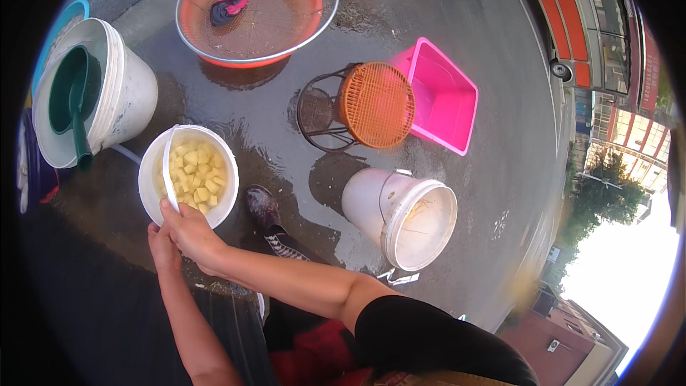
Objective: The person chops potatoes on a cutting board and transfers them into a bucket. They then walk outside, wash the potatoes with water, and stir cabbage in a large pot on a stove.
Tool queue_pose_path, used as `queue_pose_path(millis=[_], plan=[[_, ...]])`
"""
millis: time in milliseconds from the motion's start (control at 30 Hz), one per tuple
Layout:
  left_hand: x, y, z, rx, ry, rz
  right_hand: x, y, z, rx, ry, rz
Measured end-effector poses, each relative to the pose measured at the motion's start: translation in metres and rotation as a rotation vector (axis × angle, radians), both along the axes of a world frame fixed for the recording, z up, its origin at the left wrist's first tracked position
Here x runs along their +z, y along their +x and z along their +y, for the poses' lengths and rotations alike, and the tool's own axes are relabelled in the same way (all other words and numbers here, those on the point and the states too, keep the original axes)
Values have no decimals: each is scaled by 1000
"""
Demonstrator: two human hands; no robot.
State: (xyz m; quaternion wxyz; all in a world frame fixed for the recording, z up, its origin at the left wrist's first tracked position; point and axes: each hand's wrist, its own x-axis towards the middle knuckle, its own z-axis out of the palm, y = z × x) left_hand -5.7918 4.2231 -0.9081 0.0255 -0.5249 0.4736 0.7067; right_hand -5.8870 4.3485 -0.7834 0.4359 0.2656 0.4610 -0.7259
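A white plastic bucket (230, 187) of pale yellow diced pieces (197, 171), possibly potato, in liquid is at the left of the view. Its white strap-like handle (168, 166) crosses the opening. My right hand (195, 233) holds the lower end of this handle, thumb on top, at the near rim. Against the bucket's near side, my left hand (164, 249) grips the rim; its other fingers are partly hidden by my right hand. Farther left, a larger white bucket (128, 83) holds a dark green long-handled dipper (75, 91).
An orange basin (244, 63) bears a wire-rimmed mesh sieve (278, 16) with a pink and dark cloth (233, 2). An orange-topped stool (378, 104), pink tub (445, 96) and another white bucket (370, 198) stand on wet pavement. My patterned boot (262, 206) is beside the diced pieces' bucket.
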Motion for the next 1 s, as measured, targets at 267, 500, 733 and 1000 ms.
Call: queue_pose_path(millis=[267, 500, 733, 1000], plan=[[239, 66, 97, -95, 45, -19, 216, 71, 95, 7, -140, -78], [381, 122, 178, -380, -29, -66, 376, 131, 225, -88, -221, -155], [457, 153, 249, -831, -58, -18, 457, 171, 389, -205, -191, -218], [468, 194, 358, -1256, -681, -174, 480, 222, 614, -551, -112, -248]])
